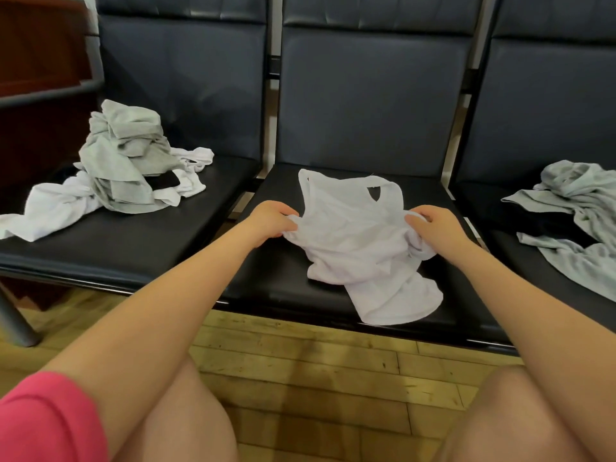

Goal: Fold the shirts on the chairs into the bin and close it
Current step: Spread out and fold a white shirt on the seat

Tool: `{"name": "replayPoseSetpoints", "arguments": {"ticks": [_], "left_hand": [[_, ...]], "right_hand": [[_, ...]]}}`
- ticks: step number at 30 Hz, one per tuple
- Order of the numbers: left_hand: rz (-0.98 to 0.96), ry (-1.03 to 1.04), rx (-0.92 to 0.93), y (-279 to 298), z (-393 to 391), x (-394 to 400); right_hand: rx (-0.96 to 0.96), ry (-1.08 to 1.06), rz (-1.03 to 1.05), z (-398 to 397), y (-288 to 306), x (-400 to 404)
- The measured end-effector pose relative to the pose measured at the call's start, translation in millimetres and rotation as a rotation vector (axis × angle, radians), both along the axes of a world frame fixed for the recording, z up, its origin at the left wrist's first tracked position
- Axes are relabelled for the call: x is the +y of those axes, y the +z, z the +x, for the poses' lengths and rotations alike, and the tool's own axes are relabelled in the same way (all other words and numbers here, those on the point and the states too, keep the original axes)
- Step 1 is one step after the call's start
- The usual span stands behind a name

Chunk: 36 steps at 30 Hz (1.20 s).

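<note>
White tank top (360, 241) lies crumpled on the middle seat (283, 281), hem spilling over the front edge. Left hand (271, 221) pinches its left side, right hand (436, 226) bunches the right.

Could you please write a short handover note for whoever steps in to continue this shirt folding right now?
Left hand and right hand each grip a side of the white tank top, spread but unfolded on the middle seat.
A heap of grey and white shirts waits on the left seat; grey shirts lie crumpled on the right seat.
No bin in view.
Left: fold everything, bin it, close it.
</note>
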<state>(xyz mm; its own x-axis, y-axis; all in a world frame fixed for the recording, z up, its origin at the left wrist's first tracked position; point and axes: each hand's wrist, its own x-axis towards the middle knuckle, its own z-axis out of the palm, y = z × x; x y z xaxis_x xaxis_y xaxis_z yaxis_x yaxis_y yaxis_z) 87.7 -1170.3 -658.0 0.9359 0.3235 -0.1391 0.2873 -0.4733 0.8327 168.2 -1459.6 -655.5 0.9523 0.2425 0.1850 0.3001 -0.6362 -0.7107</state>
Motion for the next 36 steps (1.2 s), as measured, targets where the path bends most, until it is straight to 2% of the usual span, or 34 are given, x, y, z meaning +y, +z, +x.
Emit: {"name": "replayPoseSetpoints", "arguments": {"ticks": [2,5,9,12,14,16,17,21,23,26,29,32,34,36], "left_hand": [[0.012,0.056,-0.070,-4,7,4],[-0.210,0.221,-0.207,-9,20,21],[-0.389,0.447,-0.372,-8,30,49],[-0.329,0.536,-0.411,-9,34,57],[-0.242,0.478,-0.390,-14,35,54],[-0.128,0.385,-0.352,-19,36,48],[-0.066,0.357,-0.340,-20,36,44],[0.029,0.395,-0.291,-20,30,31],[0.110,0.401,-0.245,-22,20,25],[0.306,0.306,-0.180,-25,5,16],[0.461,0.164,-0.101,-22,-11,-6],[0.381,0.026,-0.088,-19,-20,-32],[0.335,-0.021,-0.109,-22,-19,-43],[0.271,-0.017,-0.140,-24,-16,-48]], "right_hand": [[0.023,-0.041,0.169,0,3,6],[0.073,-0.134,0.341,8,8,11],[0.096,-0.314,0.609,26,15,3],[0.134,-0.467,0.861,40,10,-5],[0.224,-0.416,0.923,50,3,-5],[0.354,-0.324,0.846,53,-2,0],[0.381,-0.307,0.739,54,-5,1],[0.256,-0.338,0.276,44,-11,-2],[0.217,-0.307,0.113,35,-12,-6],[0.187,-0.192,-0.079,20,-14,-5],[0.144,-0.096,-0.166,9,-19,2],[0.081,-0.065,-0.199,5,-23,11],[0.056,-0.059,-0.124,5,-25,19],[0.071,-0.073,0.069,1,-22,27]]}}
